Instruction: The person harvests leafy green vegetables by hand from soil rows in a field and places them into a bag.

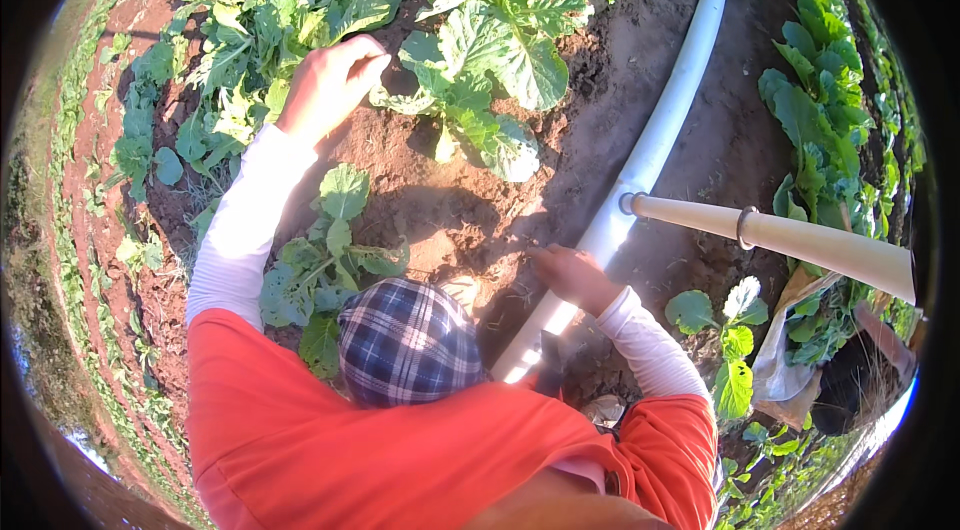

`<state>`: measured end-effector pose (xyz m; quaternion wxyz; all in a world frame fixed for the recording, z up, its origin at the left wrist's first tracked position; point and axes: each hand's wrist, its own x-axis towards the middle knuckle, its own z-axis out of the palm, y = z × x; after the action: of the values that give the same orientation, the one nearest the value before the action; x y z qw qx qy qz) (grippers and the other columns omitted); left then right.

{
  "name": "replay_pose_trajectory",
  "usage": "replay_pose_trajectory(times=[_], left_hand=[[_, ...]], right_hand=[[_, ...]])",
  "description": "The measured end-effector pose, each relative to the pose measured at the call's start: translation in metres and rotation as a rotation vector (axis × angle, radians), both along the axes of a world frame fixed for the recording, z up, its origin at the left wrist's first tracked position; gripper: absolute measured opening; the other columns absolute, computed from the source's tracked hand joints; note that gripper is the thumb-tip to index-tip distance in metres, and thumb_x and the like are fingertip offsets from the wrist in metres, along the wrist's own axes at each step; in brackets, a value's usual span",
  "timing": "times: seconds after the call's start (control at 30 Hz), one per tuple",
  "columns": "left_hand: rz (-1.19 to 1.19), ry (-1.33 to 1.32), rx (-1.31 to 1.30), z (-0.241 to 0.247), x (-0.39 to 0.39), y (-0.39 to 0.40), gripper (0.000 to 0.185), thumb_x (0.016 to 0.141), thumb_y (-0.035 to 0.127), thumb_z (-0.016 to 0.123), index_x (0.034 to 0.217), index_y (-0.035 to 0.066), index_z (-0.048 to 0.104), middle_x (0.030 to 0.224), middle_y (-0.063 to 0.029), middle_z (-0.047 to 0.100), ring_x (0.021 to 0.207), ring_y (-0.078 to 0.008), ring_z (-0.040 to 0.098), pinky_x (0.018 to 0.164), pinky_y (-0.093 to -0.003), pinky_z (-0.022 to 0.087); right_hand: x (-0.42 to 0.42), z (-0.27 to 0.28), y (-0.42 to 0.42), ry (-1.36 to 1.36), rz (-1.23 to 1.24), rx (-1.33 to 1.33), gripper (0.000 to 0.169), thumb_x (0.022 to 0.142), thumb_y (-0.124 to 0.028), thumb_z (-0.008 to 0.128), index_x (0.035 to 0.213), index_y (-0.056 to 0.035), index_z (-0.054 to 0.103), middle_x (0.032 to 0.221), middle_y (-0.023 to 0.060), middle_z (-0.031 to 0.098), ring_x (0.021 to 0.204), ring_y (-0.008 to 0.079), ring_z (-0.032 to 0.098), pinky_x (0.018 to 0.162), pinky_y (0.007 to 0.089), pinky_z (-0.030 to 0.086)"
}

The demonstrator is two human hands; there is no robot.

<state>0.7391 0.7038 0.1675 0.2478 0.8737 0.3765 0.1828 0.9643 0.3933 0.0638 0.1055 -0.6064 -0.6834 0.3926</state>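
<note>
My left hand (334, 87) is raised with its fingers curled, in front of a dense clump of leafy greens (262, 35). Whether a leaf is in its grasp cannot be told. To its right stands a brassica plant (499, 27) with broad leaves full of holes. My right hand (574, 276) is low, over or against a white pipe (675, 102), with its fingers bent and partly in shadow; I cannot see anything in them. Below my left forearm a smaller holed plant (341, 245) grows beside my plaid-covered knee (412, 342).
A cream side pipe (810, 241) with a dark ring joins the white pipe and runs right. Beyond it lie a pale sack (776, 372) beside cut-looking greens and a dark object (847, 387). Crop rows (821, 102) line the right; reddish soil (450, 222) lies between plants.
</note>
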Motion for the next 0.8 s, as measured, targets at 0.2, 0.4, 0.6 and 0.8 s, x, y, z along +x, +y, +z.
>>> replay_pose_trajectory(times=[0.2,0.4,0.6,0.8], left_hand=[[0.017,0.151,-0.041,-0.019,-0.015,0.015,0.022,0.077,0.022,0.056,0.092,0.006,0.056,0.079,-0.0112,0.058,0.069,-0.0201,0.056,0.062,-0.0314,0.044],[-0.174,0.940,-0.482,-0.005,-0.128,-0.099,0.101,0.055,0.040,0.075,0.135,0.023,0.016,0.133,-0.0243,0.025,0.099,-0.0384,0.052,0.085,-0.0391,0.044],[0.100,0.574,-0.352,-0.069,-0.163,-0.176,0.051,0.060,-0.001,0.061,0.105,0.014,0.043,0.099,-0.0109,0.045,0.076,-0.0365,0.054,0.064,-0.0411,0.045],[0.394,-0.046,-0.457,-0.032,-0.181,-0.122,0.022,0.073,0.002,0.060,0.093,0.005,0.052,0.088,-0.0050,0.055,0.080,-0.0164,0.053,0.073,-0.0265,0.042]], right_hand=[[-0.002,0.011,-0.003,0.077,-0.022,-0.025,0.026,0.076,-0.013,0.054,0.102,-0.0086,0.053,0.079,0.0125,0.055,0.072,0.0312,0.056,0.061,0.0388,0.045],[-0.005,-0.017,-0.001,0.025,0.009,-0.066,0.026,0.077,-0.013,0.053,0.103,-0.0086,0.053,0.079,0.0139,0.056,0.070,0.0331,0.056,0.060,0.0397,0.046],[-0.018,-0.021,0.008,0.142,0.046,-0.097,0.029,0.076,-0.013,0.053,0.105,-0.0076,0.054,0.081,0.0161,0.057,0.074,0.0336,0.056,0.064,0.0398,0.045],[-0.009,-0.038,0.000,0.239,-0.007,-0.062,0.031,0.075,-0.011,0.054,0.106,-0.0073,0.054,0.087,0.0169,0.058,0.078,0.0336,0.057,0.067,0.0394,0.046]])
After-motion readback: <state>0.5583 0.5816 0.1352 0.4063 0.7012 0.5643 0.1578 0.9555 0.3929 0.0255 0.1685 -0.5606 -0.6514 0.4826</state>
